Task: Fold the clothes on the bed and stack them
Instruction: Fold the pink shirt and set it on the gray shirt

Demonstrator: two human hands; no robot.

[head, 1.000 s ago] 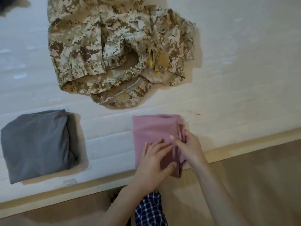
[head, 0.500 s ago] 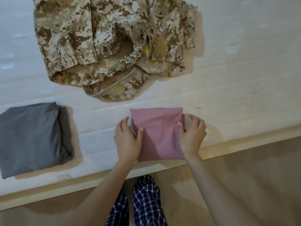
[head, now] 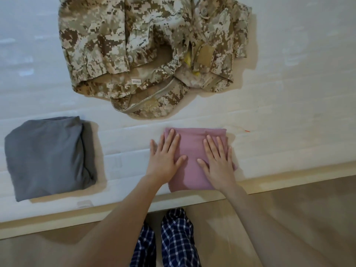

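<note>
A folded pink garment (head: 192, 149) lies near the front edge of the white bed (head: 289, 112). My left hand (head: 165, 158) presses flat on its left side, fingers straight and partly over the edge onto the bed. Flat on the pink garment's right side rests my right hand (head: 218, 160), fingers spread. A folded grey garment (head: 46, 157) sits apart at the left. A crumpled camouflage jacket (head: 146, 53) lies unfolded further back, above the pink one.
The bed's wooden front rail (head: 57, 222) runs along the near edge, with the light floor (head: 289, 228) below it. My legs in blue checked trousers (head: 177, 239) stand against the rail.
My hands went from pinching and gripping the pink garment's sides to lying flat on top of it. The garment now lies squared and folded. The camera view shifted slightly.
</note>
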